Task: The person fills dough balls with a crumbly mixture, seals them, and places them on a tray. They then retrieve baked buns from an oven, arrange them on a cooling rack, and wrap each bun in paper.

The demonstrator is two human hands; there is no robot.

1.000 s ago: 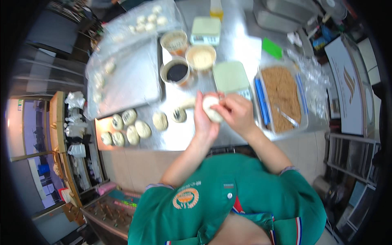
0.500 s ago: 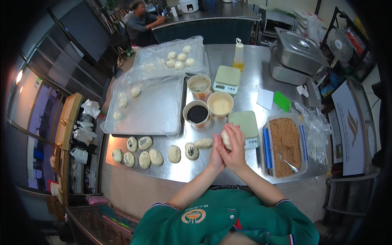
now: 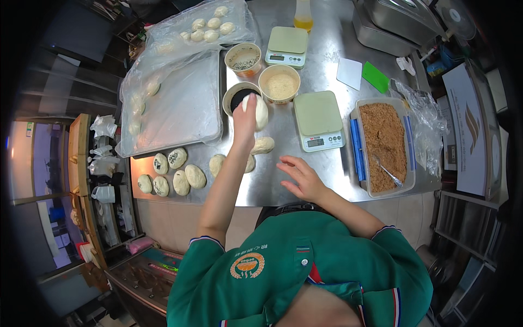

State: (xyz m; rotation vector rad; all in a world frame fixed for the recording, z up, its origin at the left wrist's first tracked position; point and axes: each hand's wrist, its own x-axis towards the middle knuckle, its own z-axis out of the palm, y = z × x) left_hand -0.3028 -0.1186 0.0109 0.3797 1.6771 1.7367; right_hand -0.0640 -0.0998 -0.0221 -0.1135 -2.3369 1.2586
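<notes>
My left hand [image 3: 246, 121] grips a pale dough ball [image 3: 262, 115] at the near right rim of a paper tub of black seeds [image 3: 238, 98]. The hand and dough cover part of that tub. My right hand [image 3: 303, 177] rests low over the steel table's front part, fingers spread and holding nothing. An oblong dough piece [image 3: 263, 145] lies just below the held ball. My left forearm partly hides two more pieces, one of them a plain dough piece [image 3: 216, 164]. Farther left sit several flattened pieces, some with dark seeds on top, such as a seeded dough piece [image 3: 177, 158].
Behind are a tub of pale crumbs [image 3: 280, 85] and a tub of mixed seeds [image 3: 243, 59]. Two scales, the nearer scale [image 3: 317, 115] by my right hand, stand mid-table. A plastic-covered tray [image 3: 190, 103] is left; a box of brown filling [image 3: 384, 139] with a spoon is right.
My hands, earlier pressed together around the dough, have parted. The left carried the dough ball forward and left to the black-seed tub; the right opened and stayed near the front. The view tilted downward.
</notes>
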